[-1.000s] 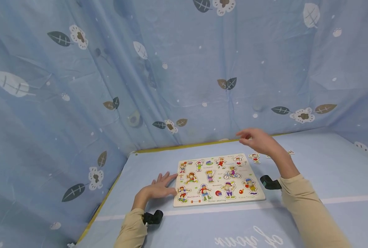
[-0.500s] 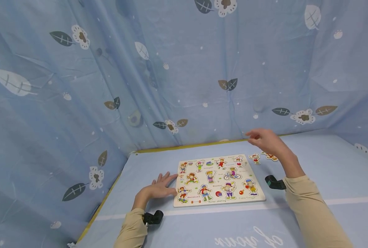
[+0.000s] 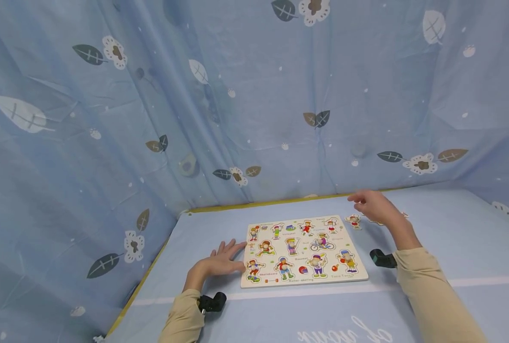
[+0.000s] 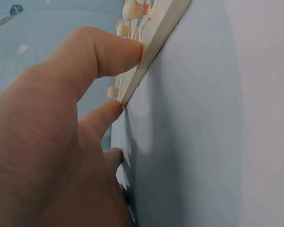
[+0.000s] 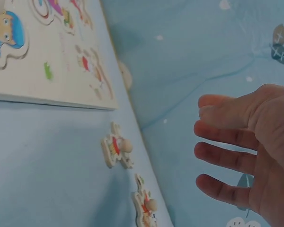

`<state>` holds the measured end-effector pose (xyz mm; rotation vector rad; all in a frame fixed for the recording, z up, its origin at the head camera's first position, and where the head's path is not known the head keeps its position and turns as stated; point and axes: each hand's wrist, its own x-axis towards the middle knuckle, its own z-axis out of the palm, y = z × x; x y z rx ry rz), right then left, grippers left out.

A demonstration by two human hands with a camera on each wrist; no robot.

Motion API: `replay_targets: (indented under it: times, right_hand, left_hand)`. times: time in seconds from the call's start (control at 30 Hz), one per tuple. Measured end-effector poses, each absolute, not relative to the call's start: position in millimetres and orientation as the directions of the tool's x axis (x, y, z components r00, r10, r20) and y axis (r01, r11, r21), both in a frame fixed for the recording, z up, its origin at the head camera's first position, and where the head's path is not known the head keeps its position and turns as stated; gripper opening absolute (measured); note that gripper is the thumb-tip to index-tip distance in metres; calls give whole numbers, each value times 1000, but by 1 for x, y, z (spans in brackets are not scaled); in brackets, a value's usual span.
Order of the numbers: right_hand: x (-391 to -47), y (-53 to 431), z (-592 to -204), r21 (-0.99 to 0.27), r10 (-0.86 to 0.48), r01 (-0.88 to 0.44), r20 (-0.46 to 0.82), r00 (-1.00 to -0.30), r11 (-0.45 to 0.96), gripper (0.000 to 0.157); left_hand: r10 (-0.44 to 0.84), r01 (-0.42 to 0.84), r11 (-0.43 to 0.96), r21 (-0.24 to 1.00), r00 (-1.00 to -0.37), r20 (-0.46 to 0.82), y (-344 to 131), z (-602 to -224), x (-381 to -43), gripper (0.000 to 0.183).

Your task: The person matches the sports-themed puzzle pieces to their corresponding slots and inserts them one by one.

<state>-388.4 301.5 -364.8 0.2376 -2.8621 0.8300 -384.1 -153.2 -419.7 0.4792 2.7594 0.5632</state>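
Note:
A white wooden knob puzzle board (image 3: 280, 260) with cartoon sports figures lies on the table. My left hand (image 3: 217, 263) has its fingers spread at the board's left side; in the left wrist view, thumb and index fingertip touch the board's edge (image 4: 157, 45). To the board's right, my right hand (image 3: 376, 208) hangs in the air with loosely bent fingers and nothing in them. Near it on the table lies a loose knobbed figure piece (image 3: 353, 221) in red and white. A second loose piece (image 5: 144, 204) lies beyond, partly covered by the hand in the head view.
Blue cloth with white lettering (image 3: 344, 337) covers the table. A patterned blue curtain (image 3: 259, 95) rises behind its yellow-trimmed back edge. Small black devices (image 3: 383, 258) sit at both wrists. At the board's top right corner, a tennis figure (image 5: 91, 70) shows flat, without a knob.
My right hand has moved right, away from the board, and then lower toward the loose pieces. The left hand keeps its place at the board's edge.

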Motion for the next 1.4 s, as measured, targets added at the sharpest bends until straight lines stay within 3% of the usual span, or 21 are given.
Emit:
replay_targets:
  times: [0.63, 1.4]
  right_hand:
    - [-404, 309, -394, -461, -153, -182, 100, -983, 868, 37]
    - [-400, 310, -409, -397, -72, -79, 33, -997, 914, 38]
  left_hand:
    - [370, 261, 874, 411, -905, -211, -152, -419, -383, 88]
    - [357, 255, 883, 394, -910, -211, -151, -420, -384, 86]
